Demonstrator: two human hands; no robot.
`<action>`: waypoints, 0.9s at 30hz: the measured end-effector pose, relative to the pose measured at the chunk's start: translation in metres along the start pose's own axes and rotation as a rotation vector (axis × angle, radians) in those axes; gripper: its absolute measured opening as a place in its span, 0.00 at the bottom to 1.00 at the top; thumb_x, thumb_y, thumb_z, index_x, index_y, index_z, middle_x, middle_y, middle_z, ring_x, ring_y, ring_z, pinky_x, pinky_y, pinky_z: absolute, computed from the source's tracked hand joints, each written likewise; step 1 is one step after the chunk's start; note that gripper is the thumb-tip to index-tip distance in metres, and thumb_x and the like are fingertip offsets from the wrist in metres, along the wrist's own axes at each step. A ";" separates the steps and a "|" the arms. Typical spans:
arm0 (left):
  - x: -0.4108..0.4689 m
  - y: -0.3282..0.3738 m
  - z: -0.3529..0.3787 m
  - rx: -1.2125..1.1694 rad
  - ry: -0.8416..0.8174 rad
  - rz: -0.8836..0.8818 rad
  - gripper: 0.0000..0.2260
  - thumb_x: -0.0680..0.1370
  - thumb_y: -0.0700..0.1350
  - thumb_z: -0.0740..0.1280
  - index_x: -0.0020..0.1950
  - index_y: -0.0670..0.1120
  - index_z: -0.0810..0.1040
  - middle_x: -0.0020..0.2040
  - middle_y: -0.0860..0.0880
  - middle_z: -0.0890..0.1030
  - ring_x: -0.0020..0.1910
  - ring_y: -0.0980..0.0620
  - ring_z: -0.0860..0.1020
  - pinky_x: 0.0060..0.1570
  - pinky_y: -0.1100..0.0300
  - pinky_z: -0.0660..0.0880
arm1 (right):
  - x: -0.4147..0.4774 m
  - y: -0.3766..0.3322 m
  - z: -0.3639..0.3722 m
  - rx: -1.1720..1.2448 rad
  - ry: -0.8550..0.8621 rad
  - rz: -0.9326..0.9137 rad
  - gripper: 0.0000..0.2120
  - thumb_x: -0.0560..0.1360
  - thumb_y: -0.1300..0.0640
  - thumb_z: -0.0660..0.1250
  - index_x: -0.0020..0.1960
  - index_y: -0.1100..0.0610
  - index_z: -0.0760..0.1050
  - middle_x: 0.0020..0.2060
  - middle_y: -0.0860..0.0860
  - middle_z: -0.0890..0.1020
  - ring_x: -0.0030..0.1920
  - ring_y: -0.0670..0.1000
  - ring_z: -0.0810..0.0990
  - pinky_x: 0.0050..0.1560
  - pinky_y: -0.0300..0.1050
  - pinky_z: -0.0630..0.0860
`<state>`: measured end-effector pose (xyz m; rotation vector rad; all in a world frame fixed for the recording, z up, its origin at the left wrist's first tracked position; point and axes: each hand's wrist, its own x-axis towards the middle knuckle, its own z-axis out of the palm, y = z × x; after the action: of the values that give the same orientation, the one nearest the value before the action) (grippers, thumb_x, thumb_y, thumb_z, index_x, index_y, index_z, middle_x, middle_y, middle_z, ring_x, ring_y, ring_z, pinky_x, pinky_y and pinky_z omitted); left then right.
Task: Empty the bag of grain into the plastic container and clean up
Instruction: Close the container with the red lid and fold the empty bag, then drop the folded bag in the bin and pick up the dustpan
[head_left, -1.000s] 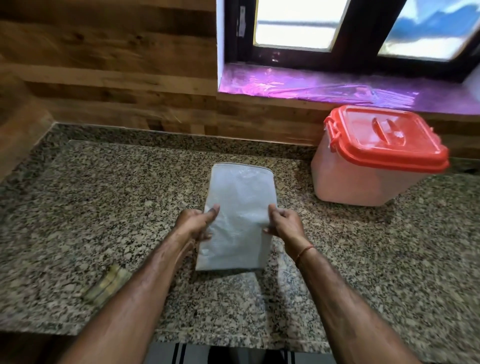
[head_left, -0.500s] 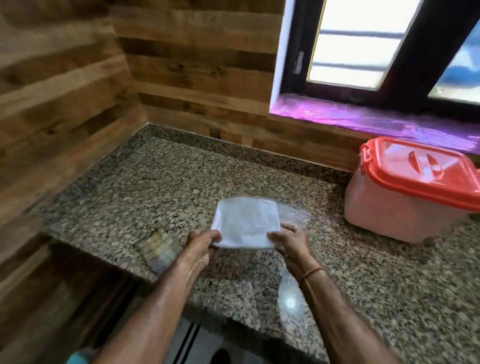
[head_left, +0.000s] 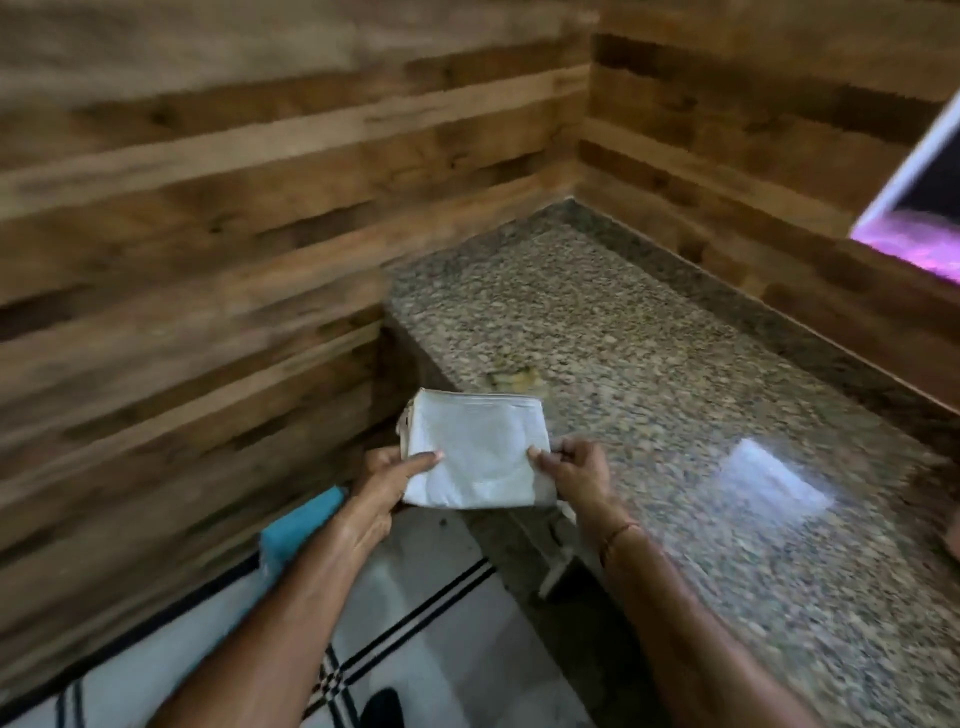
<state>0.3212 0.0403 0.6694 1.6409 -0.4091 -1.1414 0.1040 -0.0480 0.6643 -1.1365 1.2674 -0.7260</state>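
1 folded white bag (head_left: 478, 452), 2 hands, 1 small yellowish folded item (head_left: 511, 378) on the bench, blurred so can't tell what it is. Bench (head_left: 649, 374) is speckled granite w/ a raised back lip, running into a corner; a bright window reflection sits on its near right part. Walls on both sides are horizontal wood planks; purple-lit window sill (head_left: 914, 244) at far right edge. Floor (head_left: 441, 634) below is pale tile w/ black stripe lines; a teal object (head_left: 301, 525) sits low by the left wall. Bag is held in the air off the bench's left end, over the floor, roughly flat. Left hand (head_left: 384, 483) pinches the bag's left edge, thumb on top, fingers under it; right hand (head_left: 571, 473) grips the right edge, fingers curled round it. Both forearms reach fwd; thin band on right wrist.
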 end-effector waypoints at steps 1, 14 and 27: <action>0.000 -0.006 -0.026 -0.029 0.050 0.001 0.03 0.73 0.38 0.77 0.42 0.42 0.83 0.37 0.48 0.86 0.29 0.55 0.83 0.29 0.62 0.80 | 0.005 0.003 0.024 -0.078 -0.042 -0.003 0.07 0.75 0.61 0.74 0.44 0.64 0.80 0.40 0.57 0.86 0.37 0.53 0.87 0.34 0.45 0.83; 0.041 -0.120 -0.300 -0.189 0.680 -0.188 0.11 0.67 0.45 0.81 0.46 0.43 0.85 0.41 0.46 0.86 0.43 0.42 0.85 0.46 0.49 0.82 | 0.025 0.084 0.313 -0.648 -0.446 -0.040 0.10 0.77 0.49 0.71 0.53 0.54 0.77 0.45 0.47 0.80 0.46 0.48 0.80 0.43 0.37 0.73; 0.228 -0.306 -0.387 -0.222 0.878 -0.290 0.09 0.72 0.47 0.78 0.48 0.46 0.84 0.41 0.48 0.83 0.40 0.48 0.81 0.45 0.55 0.78 | 0.157 0.357 0.469 -0.781 -0.520 0.371 0.30 0.75 0.45 0.74 0.70 0.60 0.72 0.69 0.56 0.76 0.66 0.54 0.76 0.68 0.46 0.70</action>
<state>0.6732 0.2084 0.2914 1.8479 0.5123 -0.5354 0.5327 0.0393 0.2388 -1.5135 1.2708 0.3794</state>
